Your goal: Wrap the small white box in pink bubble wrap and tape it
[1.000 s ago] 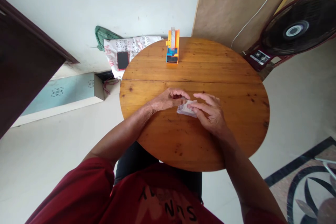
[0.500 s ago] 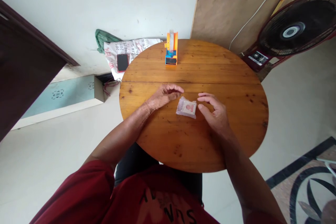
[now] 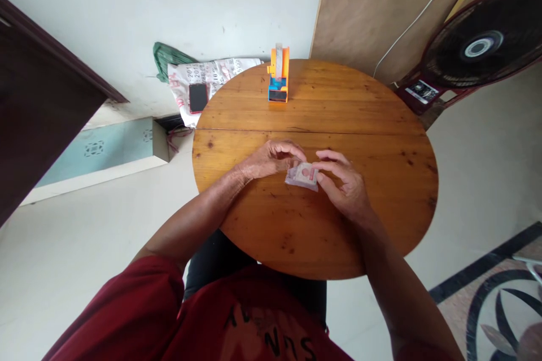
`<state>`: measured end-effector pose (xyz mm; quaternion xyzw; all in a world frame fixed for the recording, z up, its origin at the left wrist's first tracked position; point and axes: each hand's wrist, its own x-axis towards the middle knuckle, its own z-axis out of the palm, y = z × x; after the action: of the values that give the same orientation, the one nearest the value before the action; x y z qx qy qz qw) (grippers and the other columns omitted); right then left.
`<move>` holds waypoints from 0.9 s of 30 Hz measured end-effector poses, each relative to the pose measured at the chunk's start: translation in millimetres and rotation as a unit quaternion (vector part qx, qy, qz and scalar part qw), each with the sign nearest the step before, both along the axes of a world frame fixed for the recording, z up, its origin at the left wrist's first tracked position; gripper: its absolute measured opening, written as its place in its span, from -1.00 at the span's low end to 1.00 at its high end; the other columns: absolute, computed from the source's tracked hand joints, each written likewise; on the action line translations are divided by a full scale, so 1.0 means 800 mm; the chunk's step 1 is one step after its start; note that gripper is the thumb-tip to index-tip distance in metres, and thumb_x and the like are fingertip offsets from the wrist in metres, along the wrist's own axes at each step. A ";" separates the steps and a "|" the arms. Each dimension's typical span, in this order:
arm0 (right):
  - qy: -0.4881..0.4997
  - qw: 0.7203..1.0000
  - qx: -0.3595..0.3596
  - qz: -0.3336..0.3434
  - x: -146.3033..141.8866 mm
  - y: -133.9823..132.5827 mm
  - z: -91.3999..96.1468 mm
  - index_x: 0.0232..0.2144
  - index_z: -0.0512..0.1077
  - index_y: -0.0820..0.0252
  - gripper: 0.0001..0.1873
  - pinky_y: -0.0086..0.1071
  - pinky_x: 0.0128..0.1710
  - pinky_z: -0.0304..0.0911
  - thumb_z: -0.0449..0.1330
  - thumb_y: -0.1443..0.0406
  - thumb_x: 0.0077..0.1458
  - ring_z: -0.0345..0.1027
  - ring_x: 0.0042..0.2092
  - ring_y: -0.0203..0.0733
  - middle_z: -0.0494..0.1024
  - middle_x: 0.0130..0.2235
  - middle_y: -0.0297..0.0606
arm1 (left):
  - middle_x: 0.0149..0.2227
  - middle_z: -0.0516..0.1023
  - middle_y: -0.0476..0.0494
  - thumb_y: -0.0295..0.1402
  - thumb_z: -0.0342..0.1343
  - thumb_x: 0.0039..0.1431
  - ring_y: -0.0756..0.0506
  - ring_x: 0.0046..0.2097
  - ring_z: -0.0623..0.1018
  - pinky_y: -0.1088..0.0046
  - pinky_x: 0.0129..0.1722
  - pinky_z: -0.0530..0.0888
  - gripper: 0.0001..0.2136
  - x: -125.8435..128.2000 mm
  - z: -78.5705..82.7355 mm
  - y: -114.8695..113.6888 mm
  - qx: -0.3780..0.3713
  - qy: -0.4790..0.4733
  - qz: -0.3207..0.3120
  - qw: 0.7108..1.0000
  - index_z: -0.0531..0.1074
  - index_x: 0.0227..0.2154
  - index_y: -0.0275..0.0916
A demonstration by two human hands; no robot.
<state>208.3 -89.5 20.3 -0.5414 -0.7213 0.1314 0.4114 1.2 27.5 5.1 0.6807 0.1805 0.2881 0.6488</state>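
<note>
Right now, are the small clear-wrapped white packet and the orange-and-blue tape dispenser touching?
Apart: the head view shows bare wooden tabletop between the packet and the dispenser.

1 oval wood table [image 3: 381,107], white wall [image 3: 237,0] behind, brown board [image 3: 359,5] beside it, 1 fan [image 3: 480,48] far right, pale floor [image 3: 84,248], patterned inlay [image 3: 503,313] lower right.

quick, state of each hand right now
Left hand: curled at the left side of the small wrapped packet; grip cannot be told.
Right hand: open, fingers parted at the packet's right edge.
</note>
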 end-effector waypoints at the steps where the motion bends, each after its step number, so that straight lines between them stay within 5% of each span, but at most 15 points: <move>1: -0.005 1.000 -0.001 0.003 0.000 0.000 -0.001 -0.20 0.58 0.05 -0.83 0.01 0.13 0.32 0.19 0.30 0.21 0.48 0.08 0.00 0.55 0.06 -0.12 | -0.20 0.57 -0.17 -0.12 0.34 0.11 -0.04 -0.19 0.55 0.43 -0.13 0.47 -0.71 0.001 0.000 -0.001 -0.001 -0.001 -0.005 1.000 0.63 -0.26 -0.25; 11: -0.018 0.999 0.026 -0.003 -0.001 0.006 -0.009 -0.23 0.60 0.04 -0.84 -0.03 0.08 0.33 0.19 0.30 0.22 0.51 0.03 -0.04 0.59 0.01 -0.16 | -0.31 0.54 -0.08 -0.08 0.36 0.07 0.04 -0.31 0.50 0.50 -0.29 0.42 -0.66 0.011 -0.011 -0.005 -0.048 -0.012 -0.023 0.999 0.60 -0.29 -0.28; 22: -0.019 0.998 0.057 -0.013 -0.010 0.004 -0.001 -0.31 0.56 0.05 -0.94 -0.07 0.02 0.36 0.28 0.24 0.19 0.52 -0.03 -0.04 0.61 -0.05 -0.16 | -0.15 0.62 -0.15 -0.12 0.38 0.05 -0.08 -0.12 0.57 0.35 0.01 0.42 -0.62 0.001 -0.017 0.005 -0.077 -0.061 0.102 0.990 0.58 -0.15 -0.26; 27: -0.016 0.998 0.051 -0.016 -0.009 0.005 -0.003 -0.33 0.55 0.04 -0.94 -0.06 0.03 0.35 0.28 0.23 0.18 0.53 -0.03 -0.04 0.61 -0.06 -0.17 | -0.26 0.63 -0.10 -0.11 0.41 0.01 -0.02 -0.22 0.56 0.41 -0.06 0.42 -0.63 0.002 -0.016 0.009 -0.084 -0.059 0.118 0.988 0.60 -0.22 -0.27</move>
<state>201.3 -85.8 18.3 -0.5334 -0.7249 0.0790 0.4287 2.6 35.0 -7.6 0.5795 0.2445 0.3864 0.6746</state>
